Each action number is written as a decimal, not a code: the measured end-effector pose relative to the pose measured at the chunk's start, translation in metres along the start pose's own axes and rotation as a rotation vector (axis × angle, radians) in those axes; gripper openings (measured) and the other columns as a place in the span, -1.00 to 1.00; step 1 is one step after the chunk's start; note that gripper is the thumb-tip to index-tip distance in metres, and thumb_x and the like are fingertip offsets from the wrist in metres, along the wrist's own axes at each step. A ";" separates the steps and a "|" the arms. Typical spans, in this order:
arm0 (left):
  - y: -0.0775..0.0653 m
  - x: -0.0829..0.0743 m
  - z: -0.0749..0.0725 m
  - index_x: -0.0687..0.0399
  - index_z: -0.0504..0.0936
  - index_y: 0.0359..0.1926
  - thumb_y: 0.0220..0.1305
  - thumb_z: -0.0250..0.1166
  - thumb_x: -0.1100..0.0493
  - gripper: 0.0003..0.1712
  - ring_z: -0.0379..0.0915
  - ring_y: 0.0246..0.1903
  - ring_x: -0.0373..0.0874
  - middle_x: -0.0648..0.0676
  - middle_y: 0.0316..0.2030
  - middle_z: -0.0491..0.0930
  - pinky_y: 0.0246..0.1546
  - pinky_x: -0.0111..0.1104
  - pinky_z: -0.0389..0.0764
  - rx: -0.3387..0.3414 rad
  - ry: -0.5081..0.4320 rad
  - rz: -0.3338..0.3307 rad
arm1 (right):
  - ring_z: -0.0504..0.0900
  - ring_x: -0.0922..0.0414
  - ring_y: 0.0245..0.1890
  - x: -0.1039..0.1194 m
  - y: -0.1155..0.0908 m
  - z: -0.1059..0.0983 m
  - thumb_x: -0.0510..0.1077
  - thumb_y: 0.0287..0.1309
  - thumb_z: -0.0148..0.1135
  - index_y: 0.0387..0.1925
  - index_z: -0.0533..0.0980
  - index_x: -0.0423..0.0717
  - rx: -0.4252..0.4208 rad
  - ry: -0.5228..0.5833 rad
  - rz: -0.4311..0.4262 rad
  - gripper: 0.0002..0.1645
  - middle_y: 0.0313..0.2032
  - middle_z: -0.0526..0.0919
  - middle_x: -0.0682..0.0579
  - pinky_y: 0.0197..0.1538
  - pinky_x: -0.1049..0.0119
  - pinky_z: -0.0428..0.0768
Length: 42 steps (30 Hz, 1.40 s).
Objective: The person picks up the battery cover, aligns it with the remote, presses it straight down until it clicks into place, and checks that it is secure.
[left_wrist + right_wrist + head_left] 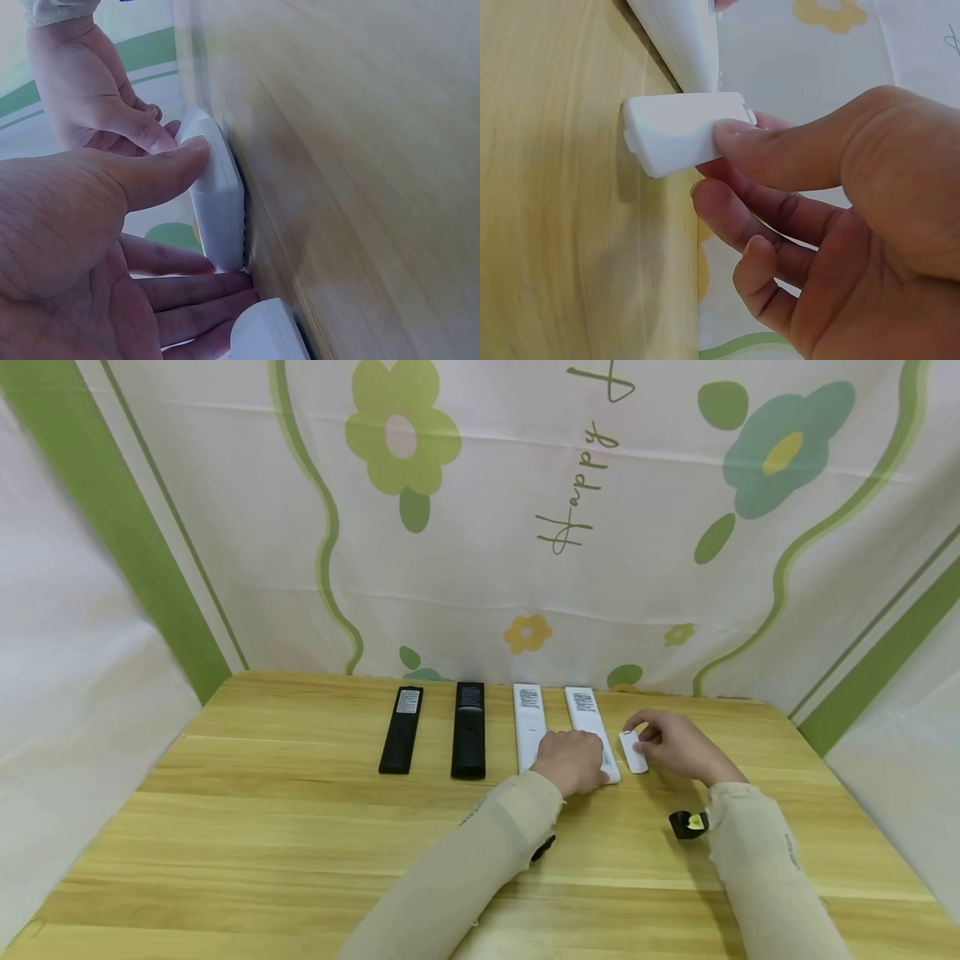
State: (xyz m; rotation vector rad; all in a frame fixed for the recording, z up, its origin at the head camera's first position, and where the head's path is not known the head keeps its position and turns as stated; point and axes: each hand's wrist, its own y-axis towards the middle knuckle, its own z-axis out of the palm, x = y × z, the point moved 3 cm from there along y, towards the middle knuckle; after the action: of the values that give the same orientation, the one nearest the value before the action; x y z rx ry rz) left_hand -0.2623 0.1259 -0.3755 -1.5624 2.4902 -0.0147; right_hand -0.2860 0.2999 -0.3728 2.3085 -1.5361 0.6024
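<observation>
Face down at the right end of a row, a white remote control (583,706) with a printed label lies under my left hand (572,762). In the left wrist view, the thumb and fingers of that hand hold the lower end of the remote (217,187) from both sides. My right hand (678,747) pinches a small white battery cover (634,757) by one end, just right of the remote. The right wrist view shows the cover (676,129) between thumb and fingers, its small tab by the thumb. My left hand hides part of the remote's back in the head view.
Left of the held remote lie another white remote (528,714) and two black remotes (469,735), all face down on the wooden table (285,843). Dark wrist gear (686,825) is at the right sleeve. A flower-printed cloth (465,560) hangs behind the table.
</observation>
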 end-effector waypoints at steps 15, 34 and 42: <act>-0.001 -0.001 0.002 -0.12 0.62 -0.15 0.13 0.25 -0.28 -0.57 0.44 -0.37 -0.24 -0.10 -0.27 0.59 -0.20 -0.26 0.49 -0.012 0.024 -0.009 | 0.54 0.07 -0.35 0.005 -0.008 -0.014 -0.27 0.19 0.20 -0.06 0.53 -0.05 -0.142 0.016 -0.005 -0.74 -0.36 0.62 -0.01 -0.35 0.23 0.50; -0.001 0.003 0.004 -0.09 0.61 -0.08 0.11 0.22 -0.33 -0.47 0.39 -0.46 -0.24 -0.08 -0.27 0.60 -0.39 -0.31 0.47 -0.020 0.015 -0.027 | 0.59 0.01 -0.36 0.018 0.003 -0.007 -0.20 0.16 0.27 -0.07 0.55 -0.02 -0.204 0.207 -0.052 -0.73 -0.36 0.64 0.00 -0.34 0.32 0.57; -0.002 0.004 0.004 -0.08 0.59 -0.12 0.10 0.23 -0.33 -0.48 0.37 -0.49 -0.25 -0.10 -0.36 0.56 -0.43 -0.33 0.46 -0.016 0.002 -0.037 | 0.59 -0.19 -0.30 0.022 0.006 0.002 -0.23 0.14 0.27 -0.07 0.53 -0.01 -0.136 0.326 -0.048 -0.71 -0.34 0.64 -0.05 -0.32 0.09 0.61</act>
State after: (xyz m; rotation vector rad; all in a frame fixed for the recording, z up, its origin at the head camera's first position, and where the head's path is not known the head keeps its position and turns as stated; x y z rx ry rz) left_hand -0.2620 0.1217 -0.3796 -1.6151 2.4688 -0.0022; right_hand -0.2836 0.2791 -0.3637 2.0218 -1.3227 0.7903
